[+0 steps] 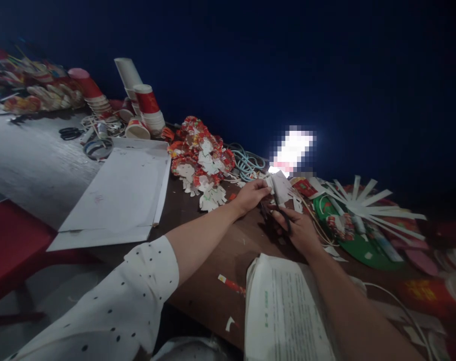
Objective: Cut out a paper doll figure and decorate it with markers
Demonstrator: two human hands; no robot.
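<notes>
Above the brown table, my left hand (251, 196) pinches a pale piece of paper (283, 187) between thumb and fingers. My right hand (303, 233) is closed around the handles of dark scissors (287, 219), whose blades reach up against that paper. How far the blades are apart is hard to see. Left of my hands lies a heap of red and white cut paper-cup pieces (208, 155), their edges snipped into strips. White scraps lie just under and behind the paper.
A white board (118, 188) lies at left, with stacked paper cups (150, 108) behind it. A book (284, 306) sits near the front edge. At right are a green disc (366, 250) and a fan of white strips (363, 200). A bright, pixelated screen (293, 148) stands behind my hands.
</notes>
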